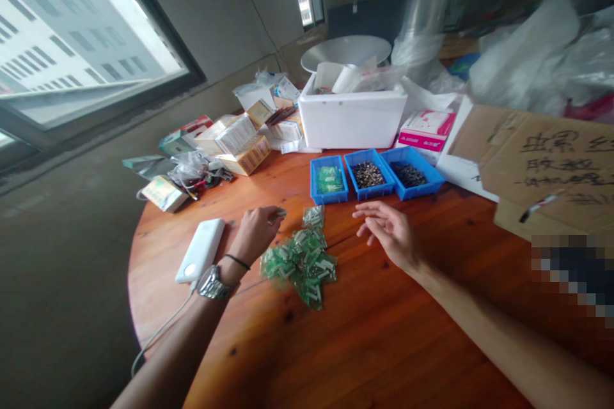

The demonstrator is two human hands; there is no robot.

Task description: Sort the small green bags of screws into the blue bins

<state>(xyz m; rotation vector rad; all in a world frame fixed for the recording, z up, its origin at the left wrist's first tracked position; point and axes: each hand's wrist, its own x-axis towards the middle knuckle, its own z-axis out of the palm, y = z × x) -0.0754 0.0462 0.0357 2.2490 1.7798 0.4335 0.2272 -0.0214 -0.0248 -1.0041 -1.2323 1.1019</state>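
My left hand (256, 230), with a watch at the wrist, is closed on a small item (279, 213) that I cannot make out, left of a pile of small clear-and-green bags (304, 262). Right of the pile, my right hand (386, 230) hangs over the table with its fingers apart and nothing in it. Beyond the hands stand three blue trays side by side. The left tray (313, 188) has green-and-white pieces, the middle tray (369, 192) brownish metal pieces, and the right tray (422, 190) dark small pieces.
A white power bank (200, 249) with a cable lies at the left on the wooden table (268, 358). Small boxes (228, 134) and a white foam box (352, 120) stand behind. Cardboard (551, 172) with handwriting is at the right.
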